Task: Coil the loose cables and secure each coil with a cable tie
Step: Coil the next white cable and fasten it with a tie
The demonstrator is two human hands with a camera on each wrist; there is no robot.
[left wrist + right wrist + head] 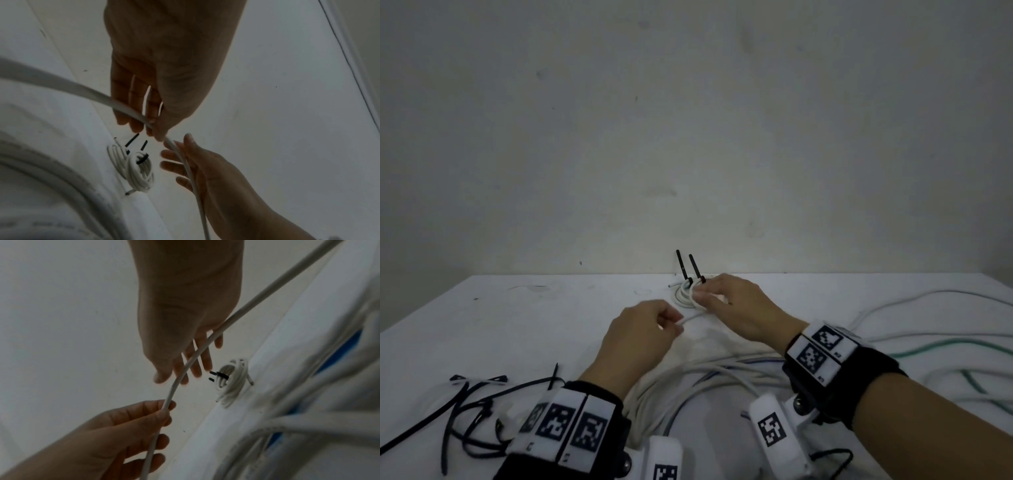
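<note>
Fingers (164, 415) of my left hand (640, 337) are pinching the light, springy white cable (197, 353) while my right hand (736, 308), fingers loosely extended, is guiding it, so I am gripping near the free end.

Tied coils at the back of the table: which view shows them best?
The left wrist view: both tied coils lie unobstructed, each with a black tie. In the head view the right hand partly covers the coils. The right wrist view shows them overlapping.
</note>
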